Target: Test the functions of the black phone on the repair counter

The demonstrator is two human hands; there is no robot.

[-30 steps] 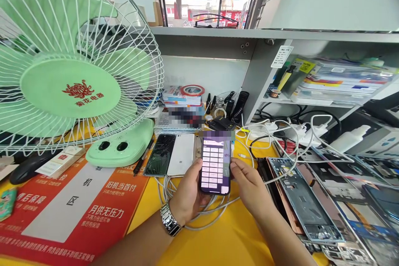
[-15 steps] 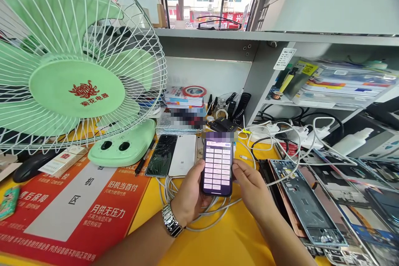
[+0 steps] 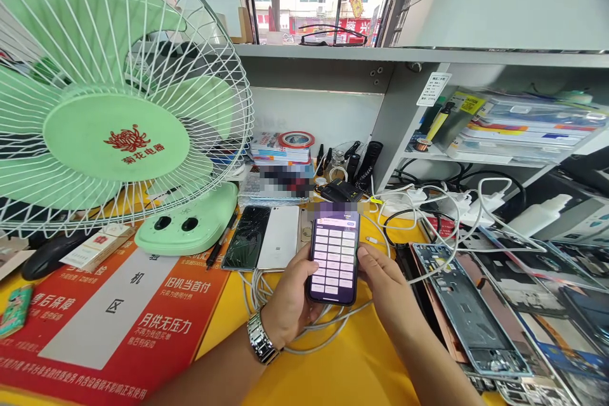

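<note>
A smartphone [image 3: 333, 260] with a lit purple screen and rows of pale buttons is held upright over the yellow tabletop. My left hand [image 3: 292, 292], with a metal watch [image 3: 261, 337] at the wrist, wraps round its left side. The left thumb lies over the screen's left edge; the other fingers are mostly behind the phone. At the phone's right edge is my right hand [image 3: 383, 276], thumb and curled fingers drawn together against it. Behind the left hand lie a phone with cracked black glass [image 3: 246, 238] and a white phone [image 3: 278, 238].
A green fan [image 3: 117, 136] fills the left, above a red printed mat [image 3: 181, 317]. Coiled white cable [image 3: 259, 292] runs under the hands. Opened phone parts, including a blue-edged frame [image 3: 471, 307], crowd the right. Chargers and wires [image 3: 428, 200] lie below the shelf [image 3: 333, 54].
The phone has tilted slightly and its lower end has moved a little towards me. My left thumb has slid down onto the screen's edge. My right hand has shifted slightly right.
</note>
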